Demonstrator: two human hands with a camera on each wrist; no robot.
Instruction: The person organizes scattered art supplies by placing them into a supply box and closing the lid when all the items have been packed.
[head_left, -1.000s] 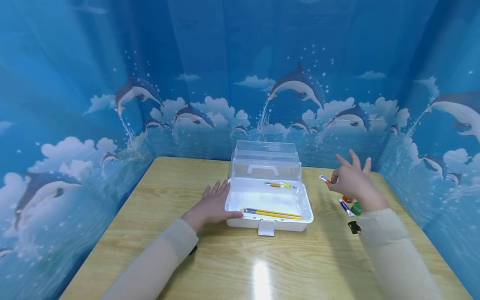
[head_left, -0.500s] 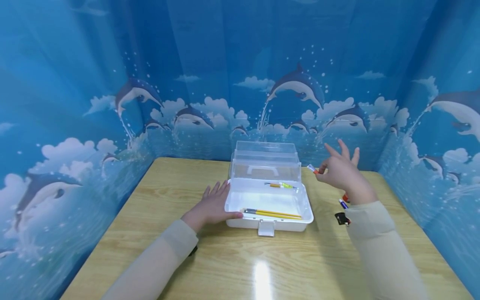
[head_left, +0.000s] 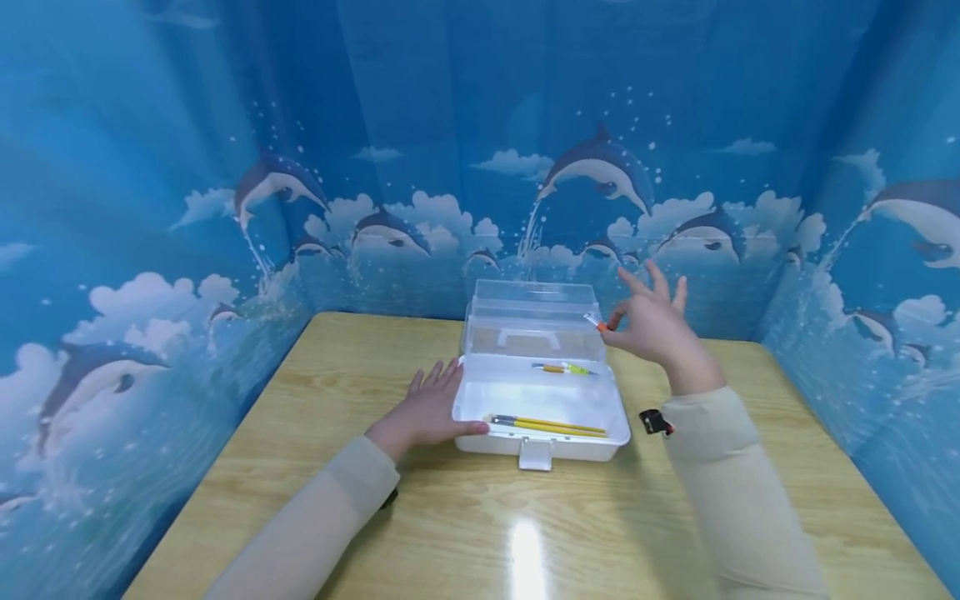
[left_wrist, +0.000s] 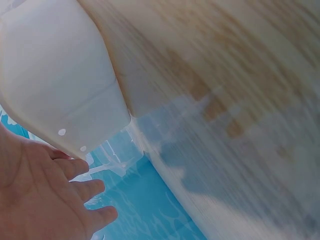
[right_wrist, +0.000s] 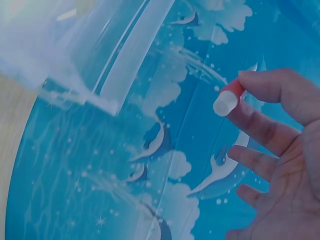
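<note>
A white plastic box (head_left: 577,451) with its clear lid (head_left: 534,312) raised stands mid-table. My left hand (head_left: 423,410) rests along its left side, fingers straight and spread, thumb at the front rim. In the left wrist view the palm (left_wrist: 37,187) lies beside the white wall (left_wrist: 60,75). My right hand (head_left: 660,332) pinches a small orange-red paint tube (head_left: 595,322) between thumb and forefinger, other fingers raised, over the box's back right. The right wrist view shows the tube's white cap (right_wrist: 225,103). Inside lie two yellow paintbrushes (head_left: 551,426) and a yellow paint tube (head_left: 579,369).
An orange tube-like item (head_left: 553,368) lies beside the yellow tube in the box. A clear latch (head_left: 536,455) hangs at the front. A black wrist device (head_left: 656,422) sits by the right cuff. Dolphin-printed curtains (head_left: 390,167) surround the wooden table (head_left: 450,533).
My right hand has moved left and a little up with the paint tube, from the table's right side to the box. The left hand stays in place. My right arm now hides the items lying at right.
</note>
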